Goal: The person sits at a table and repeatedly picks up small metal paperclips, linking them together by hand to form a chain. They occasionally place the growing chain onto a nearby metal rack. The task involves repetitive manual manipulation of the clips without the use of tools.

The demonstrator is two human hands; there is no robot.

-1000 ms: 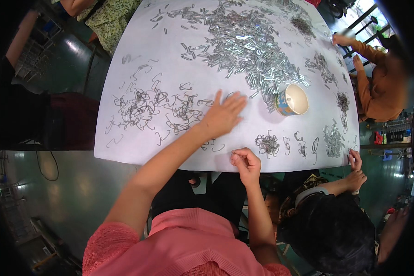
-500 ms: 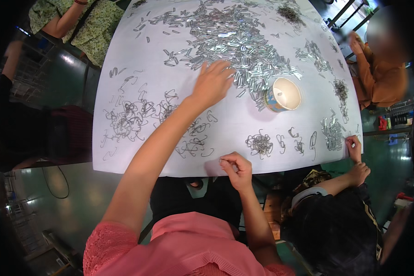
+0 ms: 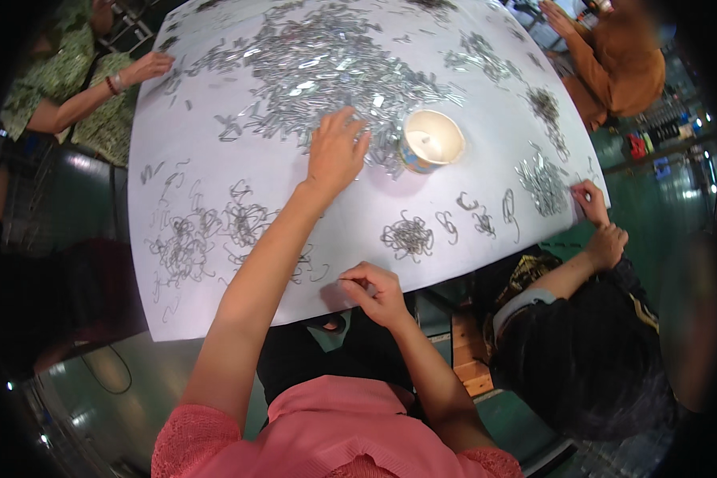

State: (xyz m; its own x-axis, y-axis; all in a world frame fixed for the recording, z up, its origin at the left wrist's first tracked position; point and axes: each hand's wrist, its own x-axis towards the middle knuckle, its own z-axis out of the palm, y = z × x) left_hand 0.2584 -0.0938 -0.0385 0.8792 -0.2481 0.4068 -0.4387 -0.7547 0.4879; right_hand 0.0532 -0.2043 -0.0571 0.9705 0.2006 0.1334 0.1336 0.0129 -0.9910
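My left hand point(image 3: 337, 151) reaches across the white table, palm down with fingers stretched and slightly apart. Its fingertips touch the near edge of a large heap of small, shiny, silvery strip-like pieces point(image 3: 307, 68). Close to the table's front edge, my right hand point(image 3: 377, 293) is closed with thumb and forefinger pinched together; what it holds, if anything, is hidden. Bent wire hooks point(image 3: 185, 243) lie scattered left of my left forearm, which covers part of them. A tighter cluster of wire hooks point(image 3: 408, 236) sits beyond my right hand.
A paper tub point(image 3: 432, 139) with a small piece inside stands right of the heap. More silvery pieces point(image 3: 542, 187) and dark wire bits point(image 3: 543, 105) lie on the right. Co-workers' hands are at the left edge point(image 3: 146, 70), right edge point(image 3: 593, 203) and far right.
The view has shifted, moving the table leftward in the picture. A co-worker at the left now reaches onto the table. My left hand stays at the heap's near edge; my right remains pinched.
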